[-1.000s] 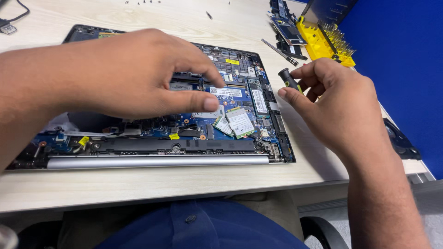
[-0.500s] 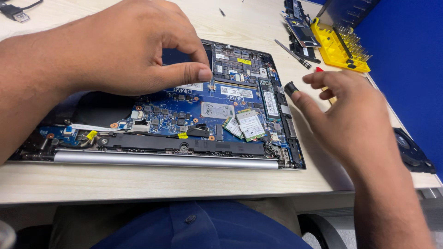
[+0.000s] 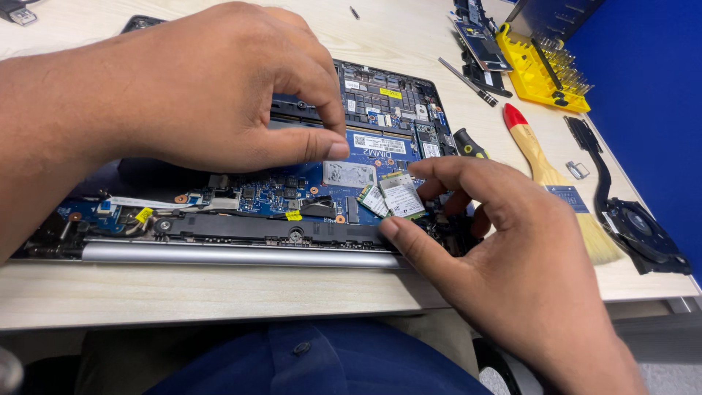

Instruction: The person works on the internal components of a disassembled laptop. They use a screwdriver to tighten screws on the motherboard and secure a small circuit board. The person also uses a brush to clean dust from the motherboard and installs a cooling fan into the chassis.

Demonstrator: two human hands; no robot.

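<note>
Looks like an electronics repair bench, the kind you'd find in a small computer service shop. Right under the hands there's an opened laptop (image 3: 307,183) with its blue motherboard (image 3: 292,192) bare, sitting on a pale wooden desk (image 3: 219,292). Just right of the hands lie a dusting brush (image 3: 545,172) and a pulled cooling fan with heat pipe (image 3: 629,219). Farther back sits a yellow screwdriver bit tray (image 3: 537,73), with a blue wall (image 3: 651,95) beside it.
</note>
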